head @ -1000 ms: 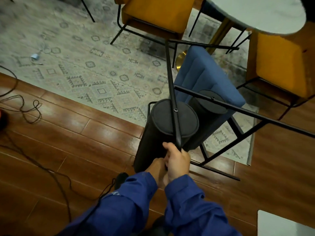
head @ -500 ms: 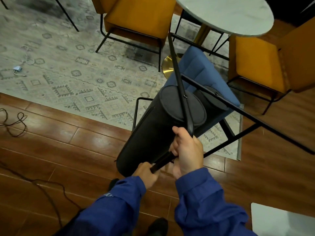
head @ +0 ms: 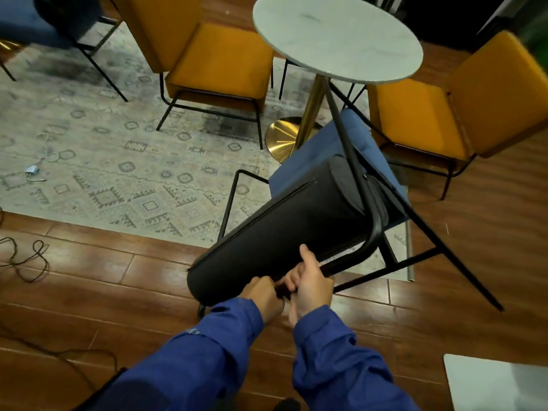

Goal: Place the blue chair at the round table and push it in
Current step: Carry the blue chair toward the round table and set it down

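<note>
The blue chair (head: 311, 161) is tipped over in the air, its black fabric underside (head: 281, 229) facing me and its thin black legs pointing up and right. My left hand (head: 264, 295) and my right hand (head: 311, 284) grip the same black frame tube close together at the chair's near end. The round white marble table (head: 338, 37) on a gold pedestal stands just beyond the chair, and one chair leg reaches up under its rim.
An orange chair (head: 219, 63) stands left of the table and another orange chair (head: 462, 105) to its right. A patterned rug (head: 103, 161) covers the floor ahead. Black cables (head: 26, 259) lie on the wood floor at left. A white surface (head: 498, 381) shows at bottom right.
The chair has swung lower and further toward the table, its seat underside now lying more level. My view has moved closer, so the whole table top shows. Both hands keep their grip.
</note>
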